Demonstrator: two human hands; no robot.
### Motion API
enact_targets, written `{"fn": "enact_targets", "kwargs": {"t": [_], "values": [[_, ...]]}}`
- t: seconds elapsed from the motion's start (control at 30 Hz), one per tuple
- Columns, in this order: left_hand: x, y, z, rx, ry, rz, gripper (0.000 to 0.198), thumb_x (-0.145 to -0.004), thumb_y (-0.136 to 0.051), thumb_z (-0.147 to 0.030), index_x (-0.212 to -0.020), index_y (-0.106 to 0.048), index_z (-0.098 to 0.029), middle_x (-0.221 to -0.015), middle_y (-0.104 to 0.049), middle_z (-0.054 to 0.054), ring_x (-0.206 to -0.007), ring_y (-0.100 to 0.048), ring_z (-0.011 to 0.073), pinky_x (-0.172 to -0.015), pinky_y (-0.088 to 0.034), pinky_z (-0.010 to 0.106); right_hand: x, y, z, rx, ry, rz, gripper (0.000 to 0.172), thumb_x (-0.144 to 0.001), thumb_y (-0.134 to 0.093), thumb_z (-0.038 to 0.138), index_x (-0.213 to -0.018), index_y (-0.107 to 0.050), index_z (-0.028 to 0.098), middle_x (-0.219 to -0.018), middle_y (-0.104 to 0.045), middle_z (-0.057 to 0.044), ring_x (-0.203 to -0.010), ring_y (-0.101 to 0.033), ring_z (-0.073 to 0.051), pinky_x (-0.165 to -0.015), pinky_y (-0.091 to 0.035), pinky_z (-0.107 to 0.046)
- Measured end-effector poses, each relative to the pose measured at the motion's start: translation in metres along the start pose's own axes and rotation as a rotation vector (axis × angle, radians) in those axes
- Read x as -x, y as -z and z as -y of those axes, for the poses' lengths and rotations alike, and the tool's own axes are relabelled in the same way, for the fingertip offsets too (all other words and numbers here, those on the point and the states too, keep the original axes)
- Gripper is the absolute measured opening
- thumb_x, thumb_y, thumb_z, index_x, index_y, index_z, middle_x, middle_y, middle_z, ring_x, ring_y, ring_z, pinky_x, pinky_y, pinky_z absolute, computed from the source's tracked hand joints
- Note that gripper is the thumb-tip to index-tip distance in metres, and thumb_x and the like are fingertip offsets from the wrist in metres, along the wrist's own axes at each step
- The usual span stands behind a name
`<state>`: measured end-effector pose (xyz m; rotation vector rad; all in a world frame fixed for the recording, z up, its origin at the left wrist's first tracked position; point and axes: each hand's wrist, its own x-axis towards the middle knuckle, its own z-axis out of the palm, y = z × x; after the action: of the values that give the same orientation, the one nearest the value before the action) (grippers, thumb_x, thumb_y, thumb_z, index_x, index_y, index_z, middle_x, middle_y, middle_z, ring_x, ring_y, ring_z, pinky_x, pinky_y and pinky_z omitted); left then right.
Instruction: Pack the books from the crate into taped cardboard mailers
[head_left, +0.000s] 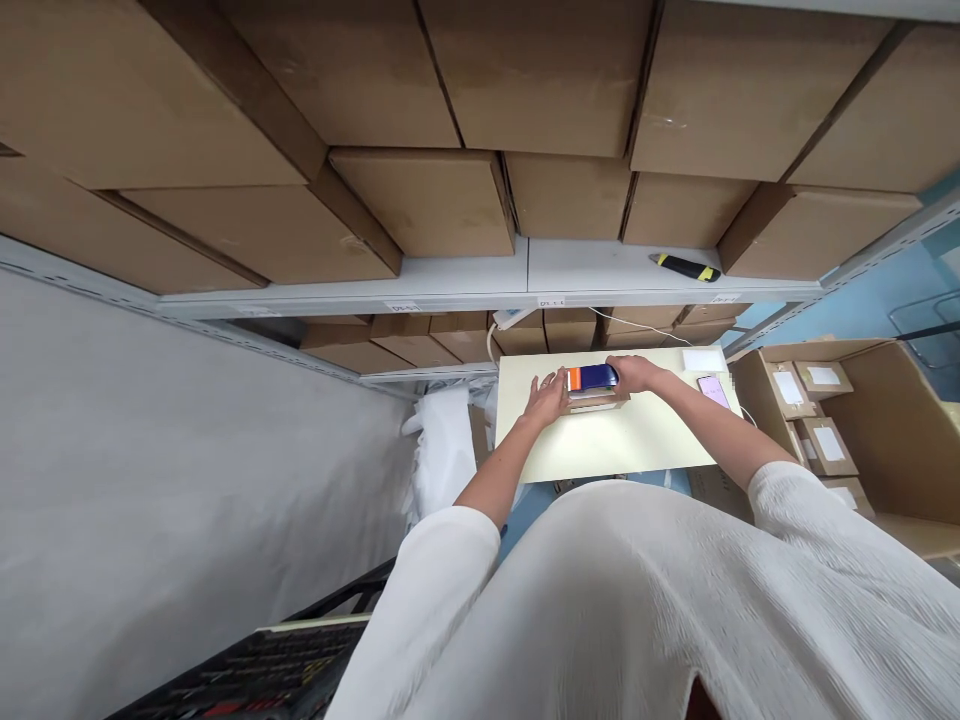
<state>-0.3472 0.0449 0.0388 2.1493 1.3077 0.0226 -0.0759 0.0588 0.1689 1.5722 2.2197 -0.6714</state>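
On the pale yellow tabletop [559,455] sits a small cardboard box [600,402]. Over its top is a dark blue and orange tape dispenser [598,377]. My right hand [631,373] is closed on the dispenser's right end, with some of its fingers hidden behind it. At the box's left end, my left hand [549,397] grips the box, its thumb side close to the orange part of the dispenser. The box's far side is hidden.
A phone [712,392] and a white pad [703,360] lie on the table's right side. An open carton [892,430] with several labelled boxes stands to the right. A shelf of large boxes [562,195] spans above, with a utility knife [686,267] near its edge. White wrapping [446,440] hangs left.
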Motion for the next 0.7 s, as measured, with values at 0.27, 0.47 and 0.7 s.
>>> {"fn": "enact_targets", "kwargs": {"t": [0.27,0.47,0.7], "values": [[-0.001,0.006,-0.005,-0.057,0.052,0.054,0.093,-0.104,-0.055,-0.034,-0.182,-0.004,-0.025,-0.184,-0.034,0.014,-0.174,-0.022,0.0352,-0.14,-0.005,0.064,0.019,-0.002,-0.041,0.009,0.017,-0.016,0.044,-0.085,-0.081,0.033,-0.125,-0.064,0.023,-0.121,-0.08,-0.011,-0.103,-0.075,-0.03,-0.072,-0.045,-0.032],[0.0,0.009,-0.006,-0.09,0.075,0.084,0.088,-0.106,-0.051,-0.035,-0.182,-0.007,-0.031,-0.188,-0.022,0.009,-0.174,-0.021,0.0351,-0.14,-0.005,0.064,0.058,-0.016,-0.125,0.022,0.011,-0.057,0.038,-0.085,-0.078,0.028,-0.12,-0.064,0.024,-0.121,-0.079,-0.01,-0.101,-0.074,-0.029,-0.073,-0.044,-0.032],[-0.003,0.008,-0.006,-0.092,0.104,0.077,0.09,-0.104,-0.057,-0.032,-0.182,-0.011,-0.029,-0.187,-0.025,0.014,-0.172,-0.027,0.0388,-0.139,-0.007,0.066,0.082,-0.047,-0.211,-0.015,-0.099,-0.037,0.039,-0.081,-0.081,0.023,-0.118,-0.067,0.024,-0.119,-0.078,-0.013,-0.103,-0.072,-0.032,-0.079,-0.047,-0.035]]}}
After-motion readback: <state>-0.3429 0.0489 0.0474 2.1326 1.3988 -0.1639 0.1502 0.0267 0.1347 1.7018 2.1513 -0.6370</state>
